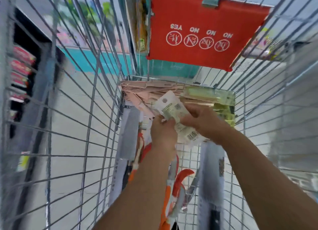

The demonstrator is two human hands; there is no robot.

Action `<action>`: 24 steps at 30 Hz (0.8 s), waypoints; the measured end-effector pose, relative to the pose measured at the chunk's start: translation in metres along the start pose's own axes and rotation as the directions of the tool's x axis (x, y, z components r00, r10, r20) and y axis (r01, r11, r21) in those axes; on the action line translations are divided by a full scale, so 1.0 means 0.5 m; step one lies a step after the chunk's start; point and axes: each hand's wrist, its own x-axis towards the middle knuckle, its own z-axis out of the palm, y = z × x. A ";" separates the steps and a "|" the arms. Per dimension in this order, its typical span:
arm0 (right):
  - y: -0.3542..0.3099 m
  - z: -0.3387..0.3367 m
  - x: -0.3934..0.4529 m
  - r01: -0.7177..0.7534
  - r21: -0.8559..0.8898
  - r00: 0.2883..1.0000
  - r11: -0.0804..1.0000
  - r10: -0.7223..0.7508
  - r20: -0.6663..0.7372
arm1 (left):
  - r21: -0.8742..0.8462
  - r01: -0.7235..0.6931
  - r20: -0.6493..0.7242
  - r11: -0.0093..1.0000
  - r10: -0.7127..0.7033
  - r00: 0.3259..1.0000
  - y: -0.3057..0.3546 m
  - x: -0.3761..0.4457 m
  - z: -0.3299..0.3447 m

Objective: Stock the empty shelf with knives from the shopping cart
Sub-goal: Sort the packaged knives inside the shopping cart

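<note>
I look down into a wire shopping cart (89, 126). Both hands reach deep into it and hold the same white carded knife pack (170, 109) with a barcode label. My left hand (163, 131) grips its near left edge. My right hand (201, 121) clasps it from the right. Under them lie pink-handled knife packs (151, 90), green ones (211, 95), grey cleavers (128, 135) and orange-handled knives (182, 178) on the cart floor.
The red child-seat flap (203, 31) with warning icons hangs at the cart's far end. Store shelving with red packages (22, 64) stands outside the cart at left. White shelving (296, 109) stands at right. The picture is blurred by motion.
</note>
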 end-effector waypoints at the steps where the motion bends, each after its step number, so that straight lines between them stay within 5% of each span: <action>1: 0.007 -0.015 -0.007 0.024 -0.104 0.999 0.994 -0.027 -0.027 | -0.017 0.004 0.029 1.000 -0.004 1.000 -0.004 -0.004 0.016; 4: 0.034 -0.041 -0.012 -0.005 -0.446 0.967 0.895 -0.109 -0.230 | 0.104 -0.026 0.069 0.994 0.019 0.997 -0.010 -0.022 0.053; 7: 0.082 -0.045 -0.015 -0.019 -0.650 0.806 0.760 -0.373 -0.459 | 0.324 -0.088 0.119 0.942 0.051 0.992 -0.017 -0.042 0.063; 10: 0.165 -0.042 -0.002 -0.065 -0.799 0.696 0.597 -0.547 -0.465 | 0.492 -0.167 0.181 0.854 0.087 0.980 -0.039 -0.047 0.046; 18: 0.238 -0.001 -0.014 -0.219 -0.851 0.901 0.477 -0.235 -0.364 | 0.796 -0.383 0.274 0.469 0.285 0.918 -0.118 -0.061 -0.063; 24: 0.217 0.010 -0.013 -0.254 -0.787 0.919 0.563 -0.113 -0.377 | 0.845 -0.456 0.344 0.281 0.369 0.864 -0.129 -0.082 -0.150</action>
